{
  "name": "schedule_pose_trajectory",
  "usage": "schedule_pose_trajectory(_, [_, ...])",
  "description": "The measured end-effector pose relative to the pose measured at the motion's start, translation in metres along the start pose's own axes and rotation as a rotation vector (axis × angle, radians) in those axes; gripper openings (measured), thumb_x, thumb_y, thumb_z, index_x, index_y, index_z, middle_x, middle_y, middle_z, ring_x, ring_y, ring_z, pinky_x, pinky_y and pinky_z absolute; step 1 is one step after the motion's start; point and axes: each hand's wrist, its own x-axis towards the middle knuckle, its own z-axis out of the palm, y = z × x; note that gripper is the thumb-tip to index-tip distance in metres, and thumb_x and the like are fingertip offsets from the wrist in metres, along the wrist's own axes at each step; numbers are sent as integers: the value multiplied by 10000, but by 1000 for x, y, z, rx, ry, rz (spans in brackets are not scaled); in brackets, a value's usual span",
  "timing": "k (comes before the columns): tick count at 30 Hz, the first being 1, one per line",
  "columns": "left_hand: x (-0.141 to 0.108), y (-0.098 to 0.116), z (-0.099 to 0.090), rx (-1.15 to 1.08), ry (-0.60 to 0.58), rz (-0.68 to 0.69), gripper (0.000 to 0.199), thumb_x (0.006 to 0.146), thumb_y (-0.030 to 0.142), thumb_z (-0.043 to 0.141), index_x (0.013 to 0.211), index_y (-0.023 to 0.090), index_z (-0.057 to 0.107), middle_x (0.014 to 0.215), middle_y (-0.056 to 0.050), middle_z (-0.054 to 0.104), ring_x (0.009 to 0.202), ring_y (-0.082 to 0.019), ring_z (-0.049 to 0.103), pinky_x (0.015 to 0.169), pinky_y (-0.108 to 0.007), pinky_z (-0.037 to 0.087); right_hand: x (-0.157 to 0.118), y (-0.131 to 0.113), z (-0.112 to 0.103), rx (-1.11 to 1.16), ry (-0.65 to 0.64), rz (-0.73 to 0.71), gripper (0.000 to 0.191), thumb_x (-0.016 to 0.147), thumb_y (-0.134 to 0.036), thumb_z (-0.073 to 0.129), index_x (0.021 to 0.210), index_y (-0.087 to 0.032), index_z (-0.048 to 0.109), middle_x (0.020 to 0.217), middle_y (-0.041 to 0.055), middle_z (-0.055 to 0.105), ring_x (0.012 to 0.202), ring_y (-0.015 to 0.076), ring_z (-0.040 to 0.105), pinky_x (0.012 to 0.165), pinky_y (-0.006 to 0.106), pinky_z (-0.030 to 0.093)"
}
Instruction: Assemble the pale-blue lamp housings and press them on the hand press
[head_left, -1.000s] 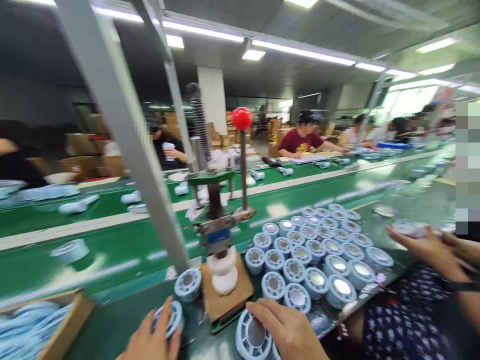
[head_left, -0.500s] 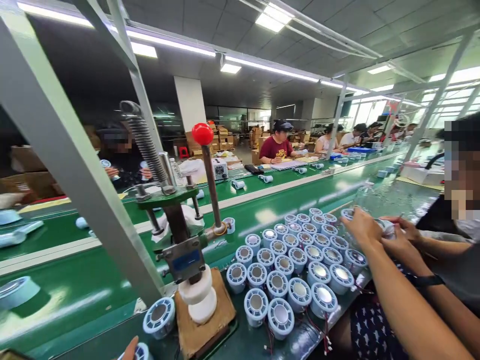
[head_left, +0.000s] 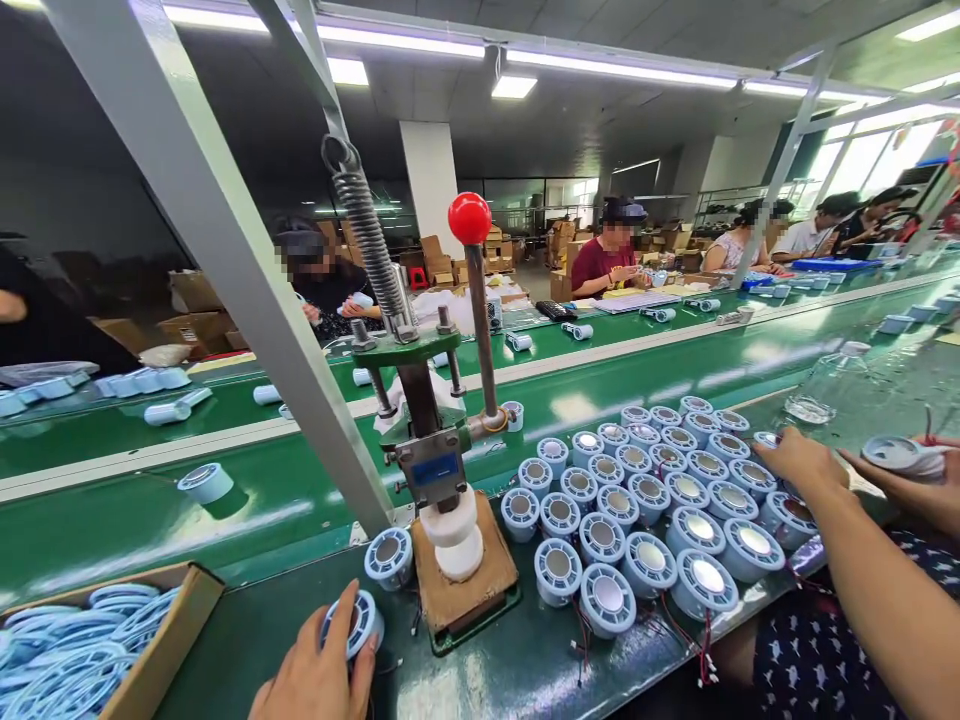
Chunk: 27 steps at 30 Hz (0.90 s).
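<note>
My left hand (head_left: 319, 655) is closed round a light-blue round housing (head_left: 362, 625) with a grey disc in its top, at the bottom left of the bench. My right hand (head_left: 814, 465), at the far right of a block of such housings, has its fingers on another light-blue housing (head_left: 766, 439), which is mostly covered. Between my hands stands a hand press (head_left: 435, 470) with a red ball lever (head_left: 470, 218) and white round pads (head_left: 459, 555). Just left of its base sits one housing (head_left: 388, 558). Several more housings (head_left: 600, 538) with thin wires stand in rows.
A co-worker's hand (head_left: 904, 480) holds a housing close to my right hand. A cardboard box (head_left: 169, 640) of blue rings stands at the left. A grey post (head_left: 225, 270) rises behind the press. Blue parts lie on the green belt (head_left: 300, 520); people sit beyond it.
The view has swung left, so the scene sits further right. My left hand, barely visible before, now shows with its housing. My right hand remains at the same housing.
</note>
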Motion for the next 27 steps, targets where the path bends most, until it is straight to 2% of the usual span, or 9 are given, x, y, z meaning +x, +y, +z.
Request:
schedule_pose_trajectory(4, [4,2,-4,-28,-21,4,659,951,443,100,1459,157,407,1330,-171,564,1154,-331,589,885,-471,482,-2,-5,-12,23,-56,-14,416,859,-483,639,1074,-128,613,922,74,608,859,174,594,824,361,488])
schedule_pose_trajectory(8, [0,1,-9,-119,-45,37,642,942,470,166,1435,165,442,1367,-142,553,1225,-316,540,954,-480,460,-31,-30,-42,142,88,-100,429,885,-299,554,1199,-8,574,1131,292,568,1161,346,525,953,487,407])
schedule_pose_trajectory(10, [-7,2,-11,-213,-76,65,610,943,451,196,1417,182,470,1377,-114,563,1243,-286,537,993,-467,450,-77,-51,-51,254,164,-221,459,898,-280,486,1282,-30,519,1221,293,538,1187,341,518,994,494,389])
schedule_pose_trajectory(12, [-16,7,-12,-332,-102,86,574,942,441,227,1379,209,519,1371,-85,584,1268,-259,529,1046,-462,427,-147,-78,-51,392,136,-417,423,898,-327,480,1280,-150,523,1202,176,594,1052,257,606,971,423,450])
schedule_pose_trajectory(15, [-30,15,-14,-533,-101,84,514,928,449,294,1273,247,618,1348,-59,611,1257,-247,550,1067,-453,434,-273,-123,-38,548,-133,-843,288,873,-373,546,1152,-318,593,1132,-5,656,1040,149,633,952,274,509])
schedule_pose_trajectory(18, [-39,15,-17,-809,-22,37,489,904,477,356,1185,226,667,1291,-77,647,1193,-253,602,1043,-425,474,-371,-169,-21,530,-524,-1323,525,831,-298,634,1334,-343,493,1375,20,509,1242,194,519,1058,340,454])
schedule_pose_trajectory(20, [-41,7,-17,-998,39,-42,502,883,520,400,1157,197,669,1249,-94,672,1180,-268,613,1053,-429,472,-404,-196,-8,482,-590,-1502,713,780,-395,718,1418,-332,406,1465,76,398,1304,270,443,1094,444,404])
schedule_pose_trajectory(22, [-42,-5,-12,-1140,77,-156,541,839,590,466,1131,185,673,1223,-103,689,1188,-292,611,1074,-451,458,-420,-217,6,424,-545,-1623,782,771,-526,718,1440,-326,367,1421,119,425,1265,304,462,1060,498,412])
schedule_pose_trajectory(27, [-50,-21,14,-1403,24,-323,734,752,759,514,1152,160,654,1158,-122,721,1154,-317,637,1082,-440,466,-453,-249,43,228,-424,-1773,751,795,-702,579,1376,-261,405,1053,124,617,890,296,636,694,440,569])
